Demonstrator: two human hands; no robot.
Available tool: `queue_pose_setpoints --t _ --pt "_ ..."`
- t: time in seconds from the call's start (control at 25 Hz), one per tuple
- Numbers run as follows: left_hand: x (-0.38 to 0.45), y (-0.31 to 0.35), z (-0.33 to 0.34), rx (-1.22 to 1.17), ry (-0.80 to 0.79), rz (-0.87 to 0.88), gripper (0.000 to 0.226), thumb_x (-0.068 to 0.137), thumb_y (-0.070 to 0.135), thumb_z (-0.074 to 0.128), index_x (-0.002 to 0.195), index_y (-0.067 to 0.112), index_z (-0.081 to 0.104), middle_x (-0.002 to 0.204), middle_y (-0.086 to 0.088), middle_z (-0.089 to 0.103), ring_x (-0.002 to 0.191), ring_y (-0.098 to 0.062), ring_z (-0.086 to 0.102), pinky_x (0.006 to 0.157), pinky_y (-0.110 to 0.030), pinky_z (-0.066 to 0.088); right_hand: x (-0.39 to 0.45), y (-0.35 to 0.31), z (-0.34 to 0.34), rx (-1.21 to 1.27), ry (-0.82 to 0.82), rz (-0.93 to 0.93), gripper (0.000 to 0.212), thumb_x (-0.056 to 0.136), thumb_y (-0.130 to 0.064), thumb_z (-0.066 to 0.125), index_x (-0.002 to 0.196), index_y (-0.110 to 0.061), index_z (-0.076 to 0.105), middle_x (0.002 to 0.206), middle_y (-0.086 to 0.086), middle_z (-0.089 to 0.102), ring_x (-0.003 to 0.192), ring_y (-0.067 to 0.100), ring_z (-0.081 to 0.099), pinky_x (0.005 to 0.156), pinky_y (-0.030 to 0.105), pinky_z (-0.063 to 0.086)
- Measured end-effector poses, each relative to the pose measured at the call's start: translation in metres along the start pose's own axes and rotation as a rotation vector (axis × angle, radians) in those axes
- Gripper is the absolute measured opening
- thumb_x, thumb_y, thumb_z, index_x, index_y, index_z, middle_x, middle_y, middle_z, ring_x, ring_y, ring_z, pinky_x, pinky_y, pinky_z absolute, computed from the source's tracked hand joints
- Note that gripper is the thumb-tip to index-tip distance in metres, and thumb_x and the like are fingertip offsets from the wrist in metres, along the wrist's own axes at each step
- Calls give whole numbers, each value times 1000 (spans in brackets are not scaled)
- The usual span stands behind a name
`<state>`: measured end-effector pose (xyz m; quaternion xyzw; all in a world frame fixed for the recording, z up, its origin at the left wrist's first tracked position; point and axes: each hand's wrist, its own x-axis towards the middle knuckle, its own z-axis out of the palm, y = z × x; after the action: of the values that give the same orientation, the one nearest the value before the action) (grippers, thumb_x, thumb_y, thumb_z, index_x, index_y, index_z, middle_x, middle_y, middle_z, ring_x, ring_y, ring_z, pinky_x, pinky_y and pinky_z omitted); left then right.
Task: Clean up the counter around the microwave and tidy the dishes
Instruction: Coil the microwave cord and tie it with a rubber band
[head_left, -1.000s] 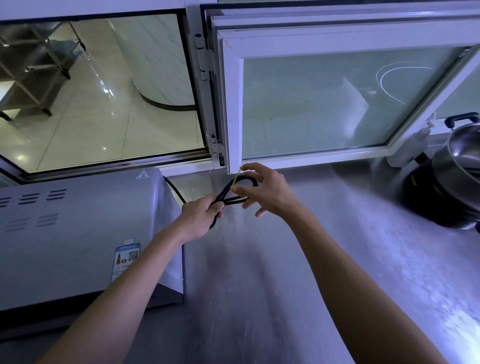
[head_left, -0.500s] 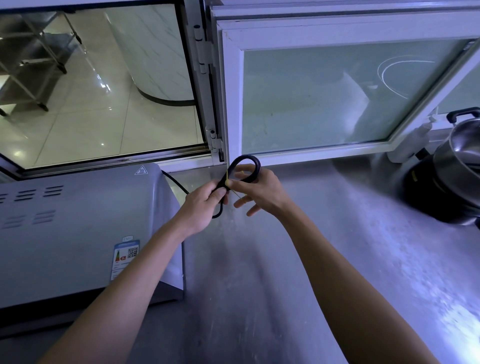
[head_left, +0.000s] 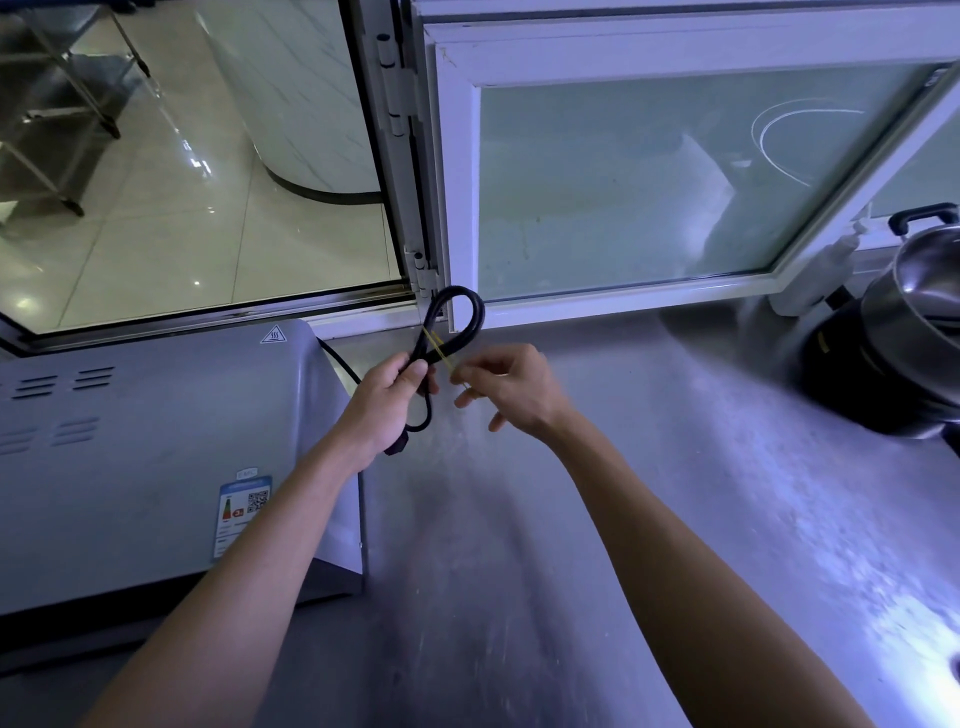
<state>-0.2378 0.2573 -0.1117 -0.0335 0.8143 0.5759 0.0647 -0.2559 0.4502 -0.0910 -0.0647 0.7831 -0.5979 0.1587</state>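
A grey microwave (head_left: 156, 457) stands on the steel counter (head_left: 649, 493) at the left. Its black power cord (head_left: 470, 312) is folded into a loop above the counter, and my left hand (head_left: 389, 400) grips the folded strands just right of the microwave's top corner. A thin yellow rubber band (head_left: 439, 349) stretches from the cord to my right hand (head_left: 511, 387), which pinches it between thumb and finger, the other fingers spread. The cord's plug end hangs below my left hand.
An open white window frame (head_left: 623, 301) stands right behind the hands. A steel pot with a black handle (head_left: 914, 312) sits on a black base at the far right, with a white bottle (head_left: 815, 280) beside it. Bare steel counter lies in front.
My right hand has let go of the cord loop and moved right, pulling the yellow band out from it. My left hand has closed tighter round the folded cord.
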Motion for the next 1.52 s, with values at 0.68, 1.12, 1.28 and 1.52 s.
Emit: queue_pose_setpoints --t 0.68,1.12,1.28,1.52 --pt "9 -13 8 88 82 -53 34 106 26 40 86 7 61 82 1 66 80 -16 57 84 -35 45 -1 40 6 -346 -13 -22 26 91 2 56 94 -11 78 76 7 73 51 9 65 42 31 54" --pt "9 -17 7 17 120 -71 34 106 23 40 82 11 60 74 13 65 76 -8 58 79 -28 44 -14 38 -9 -164 -393 139 34 89 -25 74 122 -14 70 85 4 77 72 20 75 52 30 58" --pt "9 -20 7 30 127 -100 35 106 26 41 83 9 63 81 4 67 79 -14 60 80 -33 44 -23 30 -6 150 -366 82 25 93 -31 69 116 -21 73 94 11 76 66 17 69 49 29 55" --pt "10 -14 11 0 146 -100 34 106 26 41 89 6 62 87 -3 71 81 -14 60 78 -33 43 -30 31 15 802 -159 153 49 90 -58 51 129 -30 60 111 5 74 54 1 48 45 17 46"
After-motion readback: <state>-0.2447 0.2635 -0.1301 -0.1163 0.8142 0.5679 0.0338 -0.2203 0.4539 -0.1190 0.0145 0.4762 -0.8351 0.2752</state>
